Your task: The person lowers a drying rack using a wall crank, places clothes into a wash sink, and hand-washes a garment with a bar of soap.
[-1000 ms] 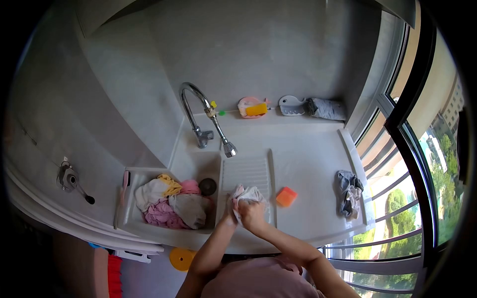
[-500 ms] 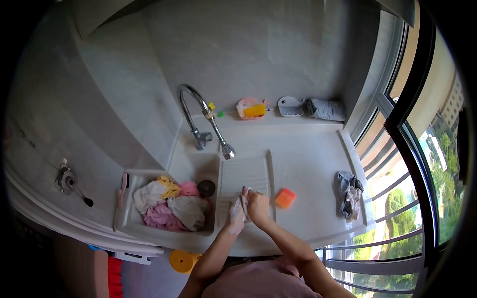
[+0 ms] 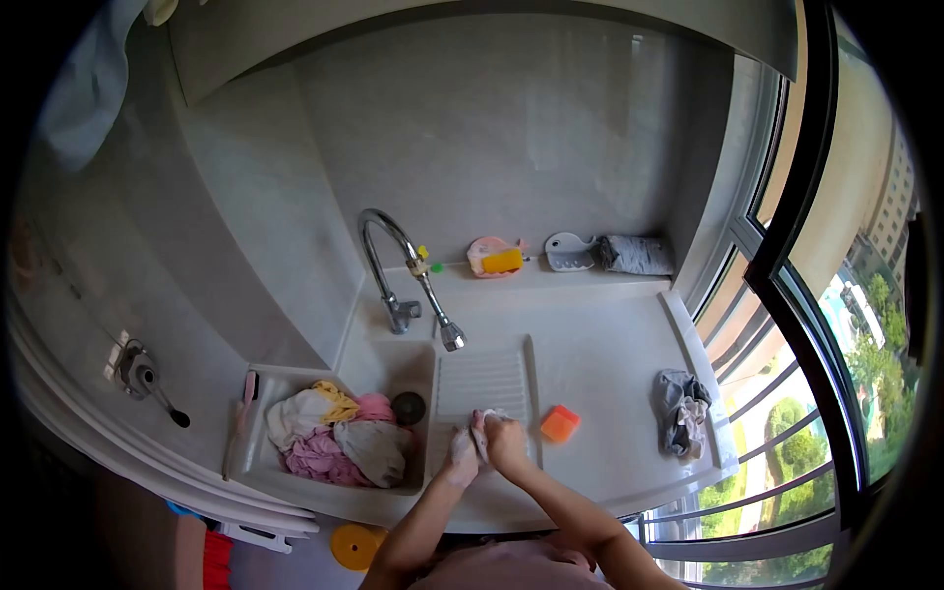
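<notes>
Over the lower part of the ribbed washboard (image 3: 482,379), both hands are together on a small, pale, wet cloth (image 3: 481,425). My left hand (image 3: 463,458), whitened with suds, grips the cloth from the left. My right hand (image 3: 506,445) is closed in a fist around its other side. Most of the cloth is hidden by the fingers, so its kind does not show. An orange-red soap bar or sponge (image 3: 560,424) lies on the counter to the right of my right hand.
Left, a sink basin (image 3: 418,462) holds crumpled white, yellow and pink clothes (image 3: 329,447). A chrome faucet (image 3: 379,265) arches behind. A brush (image 3: 245,403) lies on the left rim. Grey clothing (image 3: 681,413) is at the right edge; soap dishes (image 3: 570,254) stand on the back ledge.
The camera view has tilted up, so the scene sits lower in the picture. Both hands still hold the cloth over the washboard, with the fingers slightly shifted.
</notes>
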{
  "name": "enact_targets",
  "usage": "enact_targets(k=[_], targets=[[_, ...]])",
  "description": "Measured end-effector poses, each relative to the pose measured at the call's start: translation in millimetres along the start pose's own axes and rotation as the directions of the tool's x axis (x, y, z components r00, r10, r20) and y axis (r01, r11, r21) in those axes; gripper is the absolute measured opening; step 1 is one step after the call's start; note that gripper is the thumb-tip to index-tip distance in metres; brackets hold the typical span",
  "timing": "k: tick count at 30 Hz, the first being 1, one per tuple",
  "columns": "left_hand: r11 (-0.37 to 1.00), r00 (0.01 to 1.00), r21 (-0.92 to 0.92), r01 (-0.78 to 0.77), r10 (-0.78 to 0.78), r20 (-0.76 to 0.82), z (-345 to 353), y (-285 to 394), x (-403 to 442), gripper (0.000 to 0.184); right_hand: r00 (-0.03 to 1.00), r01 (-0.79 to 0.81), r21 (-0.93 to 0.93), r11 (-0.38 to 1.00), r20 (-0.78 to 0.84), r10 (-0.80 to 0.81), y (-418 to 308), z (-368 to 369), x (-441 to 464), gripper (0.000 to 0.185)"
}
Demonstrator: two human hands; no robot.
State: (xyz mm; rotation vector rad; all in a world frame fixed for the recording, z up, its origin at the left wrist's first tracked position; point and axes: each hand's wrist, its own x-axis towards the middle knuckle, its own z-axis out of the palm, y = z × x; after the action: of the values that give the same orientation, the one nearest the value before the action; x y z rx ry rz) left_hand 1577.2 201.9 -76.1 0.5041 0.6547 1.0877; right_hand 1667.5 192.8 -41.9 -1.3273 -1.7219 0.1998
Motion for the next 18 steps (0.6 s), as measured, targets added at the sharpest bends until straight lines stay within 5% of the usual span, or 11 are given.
enact_targets(k=[1, 3, 5, 6, 7, 9, 10, 13, 15, 16, 18], targets=[[0.968, 0.975, 0.236, -0.084, 0.129, -0.181, 12, 3, -5, 0.048, 0.987, -0.163, 0.021, 0.986, 0.011, 0.163, 8, -2, 10, 0.037], [0.954, 0.984, 0.289, -0.082, 0.124, -0.128, 11, 0, -5, 0.046, 0.985, -0.169, 0.009, 0.986, -0.039, 0.169, 8, -3, 14, 0.038], [0.983, 0.990, -0.185, 0.010, -0.035, -0.136, -28, -14, 8, 0.044, 0.976, 0.132, -0.077, 0.988, -0.162, -0.143, -22, -5, 3, 0.038], [0.963, 0.881, -0.263, -0.051, 0.168, 0.442, -34, -8, -5, 0.053, 0.983, 0.181, -0.042, 0.983, -0.015, -0.182, -36, -8, -13, 0.027], [0.964, 0.882, -0.262, -0.048, 0.164, 0.442, -30, -9, -8, 0.053, 0.969, 0.244, -0.029, 0.969, -0.016, -0.245, -42, -14, -15, 0.027], [0.978, 0.990, -0.208, 0.029, -0.057, -0.129, -11, -7, -4, 0.038, 0.982, 0.177, 0.029, 0.984, -0.076, -0.174, -18, -6, -1, 0.035], [0.996, 0.965, 0.084, 0.029, -0.006, -0.261, 37, 19, -27, 0.037, 0.996, 0.050, 0.027, 0.998, -0.068, -0.048, -5, -4, 8, 0.033], [0.989, 0.984, 0.145, -0.013, 0.038, -0.176, 31, 15, -13, 0.035, 0.995, -0.094, -0.027, 0.995, 0.013, 0.095, -2, -15, 11, 0.028], [0.984, 0.988, -0.162, -0.074, 0.050, -0.145, 27, 15, -29, 0.031, 0.978, 0.196, -0.069, 0.978, -0.063, -0.201, -26, -12, -6, 0.025], [0.971, 0.974, -0.224, -0.085, 0.128, 0.186, 10, 10, -29, 0.033, 0.977, 0.211, -0.043, 0.977, -0.023, -0.212, -34, -12, -17, 0.025], [0.982, 0.994, -0.189, -0.013, 0.033, 0.101, -28, -6, 1, 0.034, 0.995, 0.095, -0.035, 0.995, -0.018, -0.096, -12, -3, -10, 0.026]])
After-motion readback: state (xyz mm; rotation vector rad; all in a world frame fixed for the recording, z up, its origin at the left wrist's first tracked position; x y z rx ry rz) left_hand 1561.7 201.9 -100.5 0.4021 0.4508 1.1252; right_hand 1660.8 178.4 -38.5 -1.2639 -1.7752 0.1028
